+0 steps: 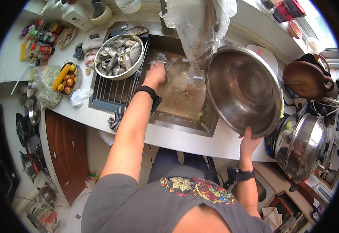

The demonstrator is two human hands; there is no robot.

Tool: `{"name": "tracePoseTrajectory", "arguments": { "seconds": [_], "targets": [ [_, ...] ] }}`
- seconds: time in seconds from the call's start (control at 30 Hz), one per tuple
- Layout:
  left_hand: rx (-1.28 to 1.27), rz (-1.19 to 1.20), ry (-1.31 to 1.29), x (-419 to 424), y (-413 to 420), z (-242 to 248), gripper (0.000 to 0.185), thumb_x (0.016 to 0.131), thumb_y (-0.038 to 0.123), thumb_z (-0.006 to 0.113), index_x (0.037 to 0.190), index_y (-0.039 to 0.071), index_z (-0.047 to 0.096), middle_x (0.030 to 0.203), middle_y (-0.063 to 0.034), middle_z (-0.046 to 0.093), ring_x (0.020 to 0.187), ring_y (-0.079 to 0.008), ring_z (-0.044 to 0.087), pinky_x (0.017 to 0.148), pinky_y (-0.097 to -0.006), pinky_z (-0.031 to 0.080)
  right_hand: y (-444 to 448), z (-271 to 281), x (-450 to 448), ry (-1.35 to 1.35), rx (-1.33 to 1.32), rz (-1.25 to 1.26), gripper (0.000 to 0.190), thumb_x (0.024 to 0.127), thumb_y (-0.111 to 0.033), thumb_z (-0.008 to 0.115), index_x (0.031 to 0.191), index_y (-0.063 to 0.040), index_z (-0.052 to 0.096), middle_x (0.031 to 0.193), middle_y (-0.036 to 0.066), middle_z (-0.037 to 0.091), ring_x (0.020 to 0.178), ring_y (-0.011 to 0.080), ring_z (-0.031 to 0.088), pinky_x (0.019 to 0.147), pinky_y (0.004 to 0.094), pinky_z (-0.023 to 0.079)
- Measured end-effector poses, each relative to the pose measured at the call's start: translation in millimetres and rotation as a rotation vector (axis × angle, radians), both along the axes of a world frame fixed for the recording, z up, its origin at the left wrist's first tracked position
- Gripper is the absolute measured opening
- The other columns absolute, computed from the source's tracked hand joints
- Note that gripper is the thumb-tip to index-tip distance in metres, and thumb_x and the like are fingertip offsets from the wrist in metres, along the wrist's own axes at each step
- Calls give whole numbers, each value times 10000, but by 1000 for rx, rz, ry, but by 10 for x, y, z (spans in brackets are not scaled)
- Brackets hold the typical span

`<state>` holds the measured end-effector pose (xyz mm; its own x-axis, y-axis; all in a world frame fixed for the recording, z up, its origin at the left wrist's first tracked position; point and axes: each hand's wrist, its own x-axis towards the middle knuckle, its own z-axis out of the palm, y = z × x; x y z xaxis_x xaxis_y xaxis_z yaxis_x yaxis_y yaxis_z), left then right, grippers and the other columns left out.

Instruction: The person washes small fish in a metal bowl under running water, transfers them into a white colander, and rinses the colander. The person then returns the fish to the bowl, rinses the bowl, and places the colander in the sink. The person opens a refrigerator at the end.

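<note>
My right hand (250, 143) grips the near rim of a large stainless-steel basin (245, 87), which is tipped up at the sink's right side with its hollow facing me. My left hand (155, 74) reaches down into the sink (184, 130), its fingers at the surface of the cloudy water (178, 93); whether they hold anything is hidden. Left of that hand, a white bowl (122, 76) heaped with small whole fish (120, 54) rests on a roll-up drying rack (111, 90). One more fish (137, 30) lies behind the bowl.
A plastic bag (198, 26) hangs over the sink's back. To the left stand a bowl of corn (61, 77) and potatoes, a bag of shredded greens (48, 87) and crumpled tissue (80, 96). A steel steamer pot (300, 148) and brown clay pot (306, 78) occupy the right.
</note>
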<state>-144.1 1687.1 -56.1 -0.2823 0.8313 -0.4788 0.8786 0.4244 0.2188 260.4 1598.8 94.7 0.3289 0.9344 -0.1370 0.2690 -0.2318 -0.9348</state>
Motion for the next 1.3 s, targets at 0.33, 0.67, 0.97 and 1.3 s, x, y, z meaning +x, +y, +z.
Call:
{"name": "tracePoseTrajectory", "arguments": {
  "seconds": [0.33,0.67,0.97,1.3],
  "targets": [
    [-190,-218,-29,-149,167,-626,355,794,49,661,1148,33,644,1203,-229,619,1149,-399,576,961,-481,466,-245,280,82,165,-68,5,227,884,25,521,1107,26,481,897,109,577,623,170,577,430,278,466],
    [607,-89,-1010,-354,991,635,508,909,89,642,1386,74,467,1222,-98,564,1087,-195,590,942,-329,481,-245,580,174,228,-225,67,259,875,-22,550,1123,44,508,914,80,602,591,108,561,428,237,469],
    [664,-164,-1211,-369,1742,691,266,931,182,588,1140,19,567,1108,-159,634,992,-268,634,885,-351,472,-511,721,247,143,-342,16,347,869,-48,576,1188,32,463,943,90,603,602,113,563,431,238,468],
    [932,-616,-198,-298,1854,634,467,906,210,588,1351,97,504,1434,-219,442,1333,-370,414,1111,-389,328,-387,592,-98,307,-504,150,486,855,-48,579,1298,13,389,994,108,601,635,137,602,393,233,472]
  ]
}}
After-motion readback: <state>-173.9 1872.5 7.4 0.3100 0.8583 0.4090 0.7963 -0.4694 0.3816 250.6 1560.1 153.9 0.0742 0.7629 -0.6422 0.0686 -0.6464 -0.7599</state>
